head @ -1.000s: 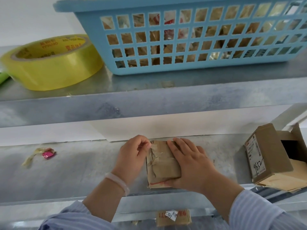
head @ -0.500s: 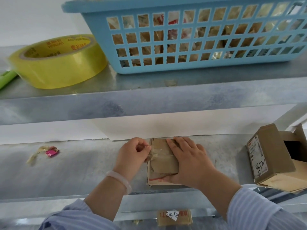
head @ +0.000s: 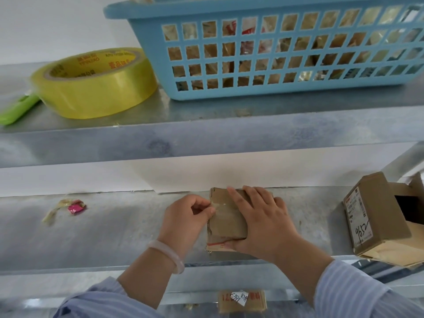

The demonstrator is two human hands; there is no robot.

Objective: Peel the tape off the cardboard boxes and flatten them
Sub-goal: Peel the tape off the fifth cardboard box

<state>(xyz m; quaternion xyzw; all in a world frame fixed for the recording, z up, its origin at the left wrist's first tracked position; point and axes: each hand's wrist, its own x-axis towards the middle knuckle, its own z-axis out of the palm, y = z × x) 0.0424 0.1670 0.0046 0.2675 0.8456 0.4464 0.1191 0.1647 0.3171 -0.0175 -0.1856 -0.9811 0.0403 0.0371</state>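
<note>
1. A small box (head: 226, 222) lies flat on the lower shelf (head: 103, 237), in the lower middle of the frame.
2. The right hand (head: 263, 221) lies on top of the box. Its fingers (head: 238, 198) are spread a little and press down, and the thumb is at the near edge.
3. The left hand (head: 185, 216) is at the box's left edge. Its fingers (head: 204, 210) are curled and pinch the clear tape (head: 219, 206) there.
4. An open box (head: 376, 216) stands on the same shelf at the right of the frame, well apart.
5. A tape scrap (head: 68, 207) lies at the left.
6. On the upper shelf (head: 206, 115) a yellow tape roll (head: 96, 83) sits just beside a blue basket (head: 252, 10).
</note>
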